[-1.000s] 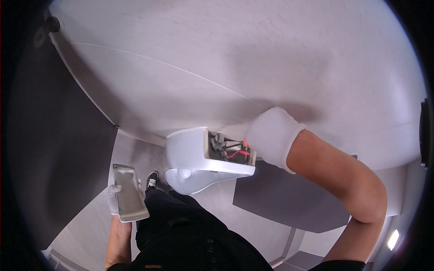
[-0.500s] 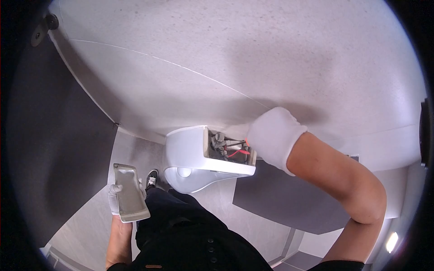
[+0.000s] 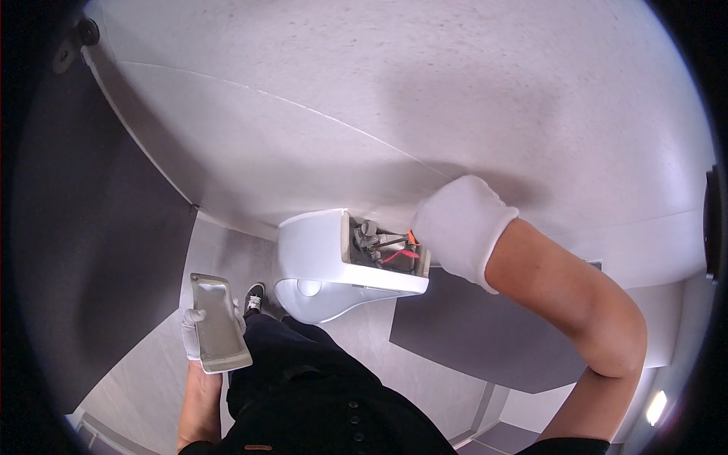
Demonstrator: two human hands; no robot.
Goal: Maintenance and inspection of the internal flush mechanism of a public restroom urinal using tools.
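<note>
Your left hand [image 3: 191, 336] clamps the tank lid [image 3: 220, 326] by its long edges beside your leg [image 3: 265, 341], hollow face up, presumably leaving the toilet tank [image 3: 311, 244] accessible. The lid's long axis runs away from you, veering left. Your right hand [image 3: 461, 229] is at the tank's right end; hidden fingers leave its grip undetermined.

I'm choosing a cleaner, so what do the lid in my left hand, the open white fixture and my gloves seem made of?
Lid: probably ceramic, its dull greyish recess edged in smoother white. White fixture: likely glazed ceramic, smooth and glossy, though plastic is possible. Gloves: seemingly knit fabric, matte with a raised cuff edge.
</note>
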